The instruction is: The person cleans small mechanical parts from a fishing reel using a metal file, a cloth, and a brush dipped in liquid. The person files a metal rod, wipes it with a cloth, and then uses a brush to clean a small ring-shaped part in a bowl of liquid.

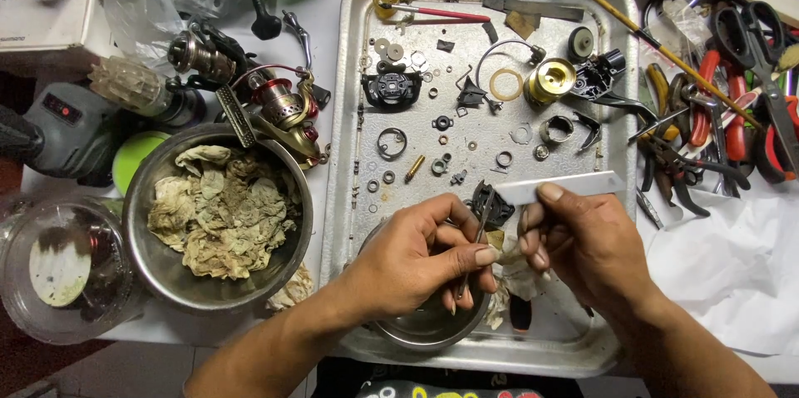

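Over the near part of a metal tray (349, 115), my left hand (416, 261) pinches a small thin dark metal part (483, 219) between thumb and fingers. My right hand (583, 244) holds a crumpled bit of white tissue (508, 269) against that part, and a white flat blade-like tool (566, 187) lies across its index finger. Under my left hand sits a small steel bowl (429, 327), mostly hidden. Many small reel parts lie spread on the tray: washers, rings, a gold spool (551, 79) and a black reel frame (391, 88).
A steel bowl (218, 219) of dirty crumpled tissue stands left of the tray, with a spinning reel (279, 106) behind it. Pliers and scissors (724, 115) are piled on the right, above white paper (732, 265). A clear lidded tub (58, 269) and a grey power tool (66, 127) sit at far left.
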